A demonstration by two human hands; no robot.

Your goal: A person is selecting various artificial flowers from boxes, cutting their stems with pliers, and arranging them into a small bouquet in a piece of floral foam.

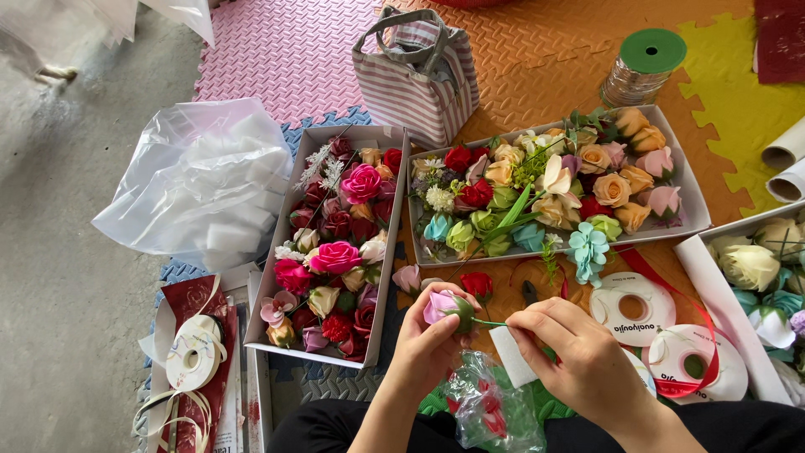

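The left hand (428,344) cups a pink artificial rose (444,306) by its head, while the right hand (574,344) pinches the thin green stem (489,322) sticking out sideways. Just left of them sits a white box (323,356) packed with red and pink roses; beyond lies a tray (696,210) of peach, red and teal blooms. A striped bag (415,75) stands behind on the foam floor mat (537,50), with a green wire spool (644,67) to its right.
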